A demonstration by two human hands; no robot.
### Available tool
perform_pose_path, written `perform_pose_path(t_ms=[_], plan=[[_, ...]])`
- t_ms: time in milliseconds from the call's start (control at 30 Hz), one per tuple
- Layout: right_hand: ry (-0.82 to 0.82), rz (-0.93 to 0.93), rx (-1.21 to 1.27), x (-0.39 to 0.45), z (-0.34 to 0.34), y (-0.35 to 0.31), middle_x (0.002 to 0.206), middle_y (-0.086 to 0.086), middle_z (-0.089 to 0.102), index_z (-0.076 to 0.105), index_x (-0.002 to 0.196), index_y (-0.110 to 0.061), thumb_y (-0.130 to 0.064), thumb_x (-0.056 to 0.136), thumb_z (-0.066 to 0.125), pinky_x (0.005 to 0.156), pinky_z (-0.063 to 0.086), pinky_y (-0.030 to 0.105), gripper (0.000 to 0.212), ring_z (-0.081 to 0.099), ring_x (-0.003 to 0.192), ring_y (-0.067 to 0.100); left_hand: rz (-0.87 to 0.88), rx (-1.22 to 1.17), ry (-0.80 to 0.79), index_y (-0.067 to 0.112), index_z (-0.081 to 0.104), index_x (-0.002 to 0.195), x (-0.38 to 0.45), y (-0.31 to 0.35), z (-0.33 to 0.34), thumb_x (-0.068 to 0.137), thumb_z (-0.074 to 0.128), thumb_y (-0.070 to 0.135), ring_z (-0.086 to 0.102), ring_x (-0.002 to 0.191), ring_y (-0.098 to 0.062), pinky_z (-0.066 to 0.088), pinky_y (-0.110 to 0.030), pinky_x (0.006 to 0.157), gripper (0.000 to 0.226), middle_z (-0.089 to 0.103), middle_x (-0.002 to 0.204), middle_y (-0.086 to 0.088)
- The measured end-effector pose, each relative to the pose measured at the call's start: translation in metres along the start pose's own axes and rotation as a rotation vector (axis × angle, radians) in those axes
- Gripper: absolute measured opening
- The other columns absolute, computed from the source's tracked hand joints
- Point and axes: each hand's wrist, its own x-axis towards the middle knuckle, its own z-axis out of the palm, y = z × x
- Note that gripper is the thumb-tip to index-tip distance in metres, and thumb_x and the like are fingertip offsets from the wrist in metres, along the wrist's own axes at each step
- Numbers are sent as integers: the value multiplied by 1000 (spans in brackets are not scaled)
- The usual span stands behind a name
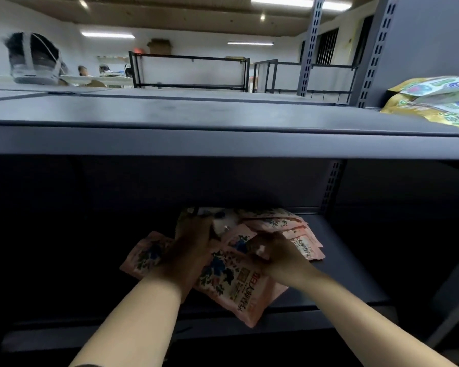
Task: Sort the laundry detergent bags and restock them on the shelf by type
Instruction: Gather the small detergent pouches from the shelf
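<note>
Pink detergent bags [231,274], printed with blue flowers, lie in a loose overlapping pile on the lower shelf [337,276], roughly mid-shelf; the front bag's corner hangs over the shelf's edge. Left hand [194,239] reaches in palm-down, fingers curled on a bag with a pale patch toward the back of the pile. Right hand [273,250] rests on the pile just beside it, fingers bent and pinching a bag's edge (dim light, grip partly hidden). Yellow-green bags [435,100] stacked flat at the right end of the upper shelf [196,133], well apart from the pink ones.
</note>
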Motion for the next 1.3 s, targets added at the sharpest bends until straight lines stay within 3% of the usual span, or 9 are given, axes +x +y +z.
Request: perform_pose_path(t_ms=[67,133,233,333,667,800,933,1200,1300], plan=[[-41,-28,-128,4,10,-5,141,-10,40,57,126,-33,-51,92,52,104,40,32,39,40,130,15,-123,60,19,20,52,130,1,-14,-13,90,50,48,52,118,-26,44,-34,98,48,53,133,-7],[-6,-59,-231,11,19,-7,150,-6,32,49,134,-35,-47,95,47,108,33,33,41,31,137,16,-256,-85,167,7,53,126,-3,-28,-30,99,40,26,56,112,-33,47,-38,90,35,57,126,-18],[54,-82,-202,26,26,-10,142,-2,44,53,131,-30,-36,94,51,103,39,31,38,42,128,17,-297,-270,477,-1,50,123,-14,-42,-54,102,33,19,59,103,-41,47,-42,79,34,60,115,-28],[20,-111,-180,40,33,-15,132,1,53,56,129,-24,-32,95,50,99,43,29,35,49,121,19,-366,-356,622,-4,46,123,-27,-55,-69,101,36,18,60,97,-45,46,-43,72,33,60,111,-31],[-4,36,-276,87,71,-60,123,13,59,59,119,-6,-37,95,47,93,44,32,41,54,113,27,-304,-372,698,-2,51,113,-54,-74,-73,100,41,20,63,85,-42,43,-36,60,27,63,101,-26],[-36,137,-530,100,91,-76,130,12,53,53,126,-9,-33,95,48,105,35,38,39,48,121,29,-309,-354,724,-1,53,106,-60,-91,-72,99,42,21,62,82,-44,41,-36,60,25,64,96,-25],[32,114,-545,102,94,-80,121,10,60,57,119,-10,-17,95,47,88,44,33,27,57,110,26,-347,-334,764,-1,54,108,-63,-106,-75,99,42,22,62,83,-47,48,-45,64,27,63,95,-27],[146,-215,-361,85,99,-65,116,7,67,64,119,-18,-24,91,47,90,48,32,33,64,104,26,-407,-308,780,2,51,111,-69,-117,-79,100,39,23,60,86,-49,46,-48,68,27,62,99,-29],[4,-360,-193,83,100,-64,113,5,69,71,109,-21,-34,87,42,91,52,37,39,66,103,22,-408,-307,746,3,51,111,-75,-118,-76,100,39,25,60,86,-48,45,-47,69,27,63,99,-28]])
